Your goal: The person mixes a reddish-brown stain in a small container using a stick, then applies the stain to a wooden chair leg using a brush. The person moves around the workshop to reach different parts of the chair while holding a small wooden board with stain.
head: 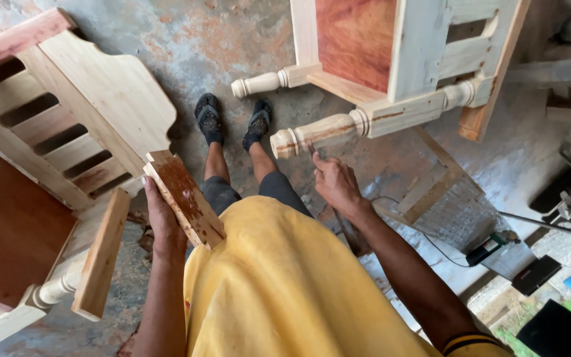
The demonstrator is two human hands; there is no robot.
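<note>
My left hand (pixel 161 225) grips a short flat wooden block (pixel 183 196) with a reddish-stained face, held tilted in front of my yellow shirt. My right hand (pixel 336 184) is raised just below a turned, pale wooden furniture leg (pixel 328 131); its fingers are pinched together close to the leg's rounded end. Whether something small sits between the fingertips is not visible. The leg belongs to an unfinished wooden furniture piece (pixel 418 46) lying on its side at the upper right.
A second unfinished wooden frame with slats (pixel 67 139) lies at the left, close to my left arm. My sandalled feet (pixel 232 122) stand on a worn concrete floor. A power tool (pixel 490 246) with a cable, planks and dark items lie at the right.
</note>
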